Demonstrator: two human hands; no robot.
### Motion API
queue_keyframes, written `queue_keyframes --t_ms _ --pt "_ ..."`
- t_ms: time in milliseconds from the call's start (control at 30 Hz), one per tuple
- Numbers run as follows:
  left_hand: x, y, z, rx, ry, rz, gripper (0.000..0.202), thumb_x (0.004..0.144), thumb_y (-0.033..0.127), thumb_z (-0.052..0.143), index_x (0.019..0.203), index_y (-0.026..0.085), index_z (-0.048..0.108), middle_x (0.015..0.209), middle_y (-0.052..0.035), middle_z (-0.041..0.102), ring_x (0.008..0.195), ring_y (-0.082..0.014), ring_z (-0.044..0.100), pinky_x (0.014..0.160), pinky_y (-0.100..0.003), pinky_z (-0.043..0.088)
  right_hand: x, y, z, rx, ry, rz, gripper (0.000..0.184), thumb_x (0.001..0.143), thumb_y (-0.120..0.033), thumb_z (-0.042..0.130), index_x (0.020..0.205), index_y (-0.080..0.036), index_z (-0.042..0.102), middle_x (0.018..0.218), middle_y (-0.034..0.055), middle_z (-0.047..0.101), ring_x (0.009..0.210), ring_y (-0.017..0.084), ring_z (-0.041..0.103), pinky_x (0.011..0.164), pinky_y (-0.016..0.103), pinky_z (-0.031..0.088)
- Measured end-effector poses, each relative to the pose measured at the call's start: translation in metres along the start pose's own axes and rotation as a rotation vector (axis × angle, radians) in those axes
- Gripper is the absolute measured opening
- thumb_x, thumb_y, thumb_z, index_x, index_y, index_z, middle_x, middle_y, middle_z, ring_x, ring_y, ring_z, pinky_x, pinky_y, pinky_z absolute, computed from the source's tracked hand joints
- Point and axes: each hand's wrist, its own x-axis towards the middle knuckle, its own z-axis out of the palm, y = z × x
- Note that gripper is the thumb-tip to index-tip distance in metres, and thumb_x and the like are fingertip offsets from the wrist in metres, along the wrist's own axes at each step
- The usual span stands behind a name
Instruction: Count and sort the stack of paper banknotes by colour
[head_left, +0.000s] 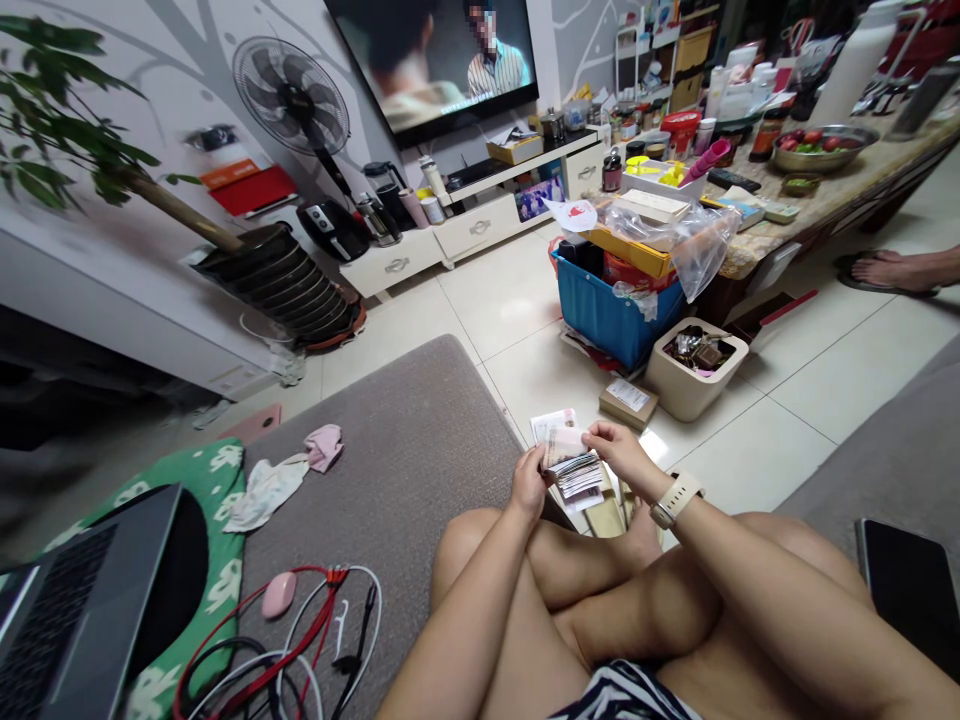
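A thick stack of paper slips (576, 476) is gripped at its left side by my left hand (529, 482), fingers closed on it. My right hand (616, 452) pinches the right edge of a pale printed slip (564, 446) at the top of the stack. Whether that slip is loose from the others, I cannot tell. Another white printed paper shows just behind the stack. Under my hands, near my crossed legs, lie yellowish flat items (606, 516), partly hidden. On my right wrist is a watch with a light strap (676, 498).
Left of me on the grey couch (390, 450) are a laptop (82, 600), tangled cables (330, 600), a pink case (279, 596) and cloths (274, 490). A phone (907, 590) lies right. Ahead stand a cream bin (686, 385), small carton (628, 402) and blue basket (607, 310).
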Motion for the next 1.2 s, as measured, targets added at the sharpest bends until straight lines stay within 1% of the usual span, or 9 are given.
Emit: queue_keyframes --t_ms 133,333,467,633,767,867,967,1100,1200 --pt "0.001 0.0 0.0 -0.026 0.017 0.001 0.027 0.065 0.038 0.076 0.074 0.013 0.072 0.074 -0.0052 0.073 0.071 -0.0196 0.067 0.072 -0.031 0.049 0.0 -0.001 0.0 0.033 -0.027 0.006 0.03 0.07 -0.047 0.07 0.066 -0.02 0.057 0.064 -0.0011 0.052 0.061 0.014 0.044 0.06 0.028 0.035" --pt "0.001 0.0 -0.001 -0.013 0.029 -0.009 0.027 0.065 0.038 0.076 0.074 0.014 0.071 0.071 -0.0031 0.071 0.068 -0.0177 0.065 0.066 -0.028 0.047 -0.001 -0.005 0.002 0.073 -0.026 0.018 0.029 0.068 -0.045 0.07 0.064 -0.019 0.058 0.062 -0.002 0.052 0.059 0.013 0.043 0.06 0.029 0.034" --pt "-0.001 0.002 0.001 -0.001 0.034 -0.019 0.026 0.064 0.038 0.076 0.074 0.014 0.071 0.07 -0.0021 0.07 0.065 -0.0167 0.063 0.064 -0.027 0.047 -0.002 -0.007 0.002 0.076 -0.033 0.017 0.029 0.067 -0.045 0.071 0.064 -0.019 0.059 0.062 -0.0018 0.053 0.059 0.013 0.043 0.059 0.029 0.034" --pt "-0.004 0.005 0.004 0.003 0.036 -0.004 0.023 0.063 0.037 0.076 0.067 0.015 0.069 0.065 -0.0006 0.068 0.062 -0.0151 0.061 0.063 -0.027 0.046 -0.004 -0.012 0.003 0.077 -0.032 0.011 0.029 0.066 -0.045 0.071 0.062 -0.019 0.058 0.06 -0.0018 0.053 0.058 0.013 0.042 0.058 0.028 0.034" --pt "-0.002 0.002 0.0 0.009 0.043 0.003 0.023 0.064 0.037 0.076 0.068 0.015 0.068 0.065 -0.0006 0.067 0.064 -0.0153 0.061 0.063 -0.026 0.045 -0.004 -0.013 0.002 0.078 -0.034 0.006 0.027 0.066 -0.044 0.072 0.065 -0.02 0.06 0.061 -0.0015 0.054 0.058 0.013 0.043 0.058 0.028 0.035" --pt "0.001 -0.002 -0.003 0.013 0.042 -0.009 0.024 0.065 0.037 0.076 0.069 0.015 0.068 0.068 -0.001 0.068 0.065 -0.0154 0.062 0.065 -0.026 0.046 -0.003 -0.014 0.002 0.092 -0.044 0.017 0.031 0.065 -0.047 0.074 0.065 -0.019 0.059 0.06 -0.0019 0.054 0.058 0.013 0.042 0.058 0.028 0.035" --pt "0.002 -0.004 -0.005 0.002 0.025 -0.02 0.026 0.064 0.038 0.077 0.073 0.015 0.069 0.072 -0.0028 0.07 0.07 -0.0176 0.065 0.069 -0.028 0.048 -0.003 -0.013 0.002 0.094 -0.039 0.024 0.035 0.067 -0.051 0.072 0.064 -0.019 0.059 0.06 -0.0017 0.054 0.057 0.012 0.042 0.057 0.028 0.034" --pt "0.0 -0.001 -0.002 0.01 -0.032 -0.027 0.031 0.062 0.038 0.081 0.078 0.014 0.07 0.078 -0.0054 0.073 0.074 -0.0201 0.067 0.072 -0.031 0.05 -0.002 -0.01 0.002 0.086 -0.041 0.013 0.038 0.07 -0.054 0.069 0.063 -0.019 0.057 0.064 0.0002 0.057 0.06 0.014 0.046 0.06 0.029 0.035" --pt "-0.002 0.003 0.0 0.011 -0.045 -0.046 0.033 0.06 0.038 0.082 0.08 0.014 0.071 0.077 -0.0055 0.073 0.071 -0.0199 0.067 0.071 -0.031 0.05 0.0 -0.005 0.0 0.052 0.02 -0.011 0.036 0.068 -0.052 0.073 0.066 -0.02 0.058 0.066 0.0004 0.058 0.065 0.015 0.05 0.065 0.03 0.038"
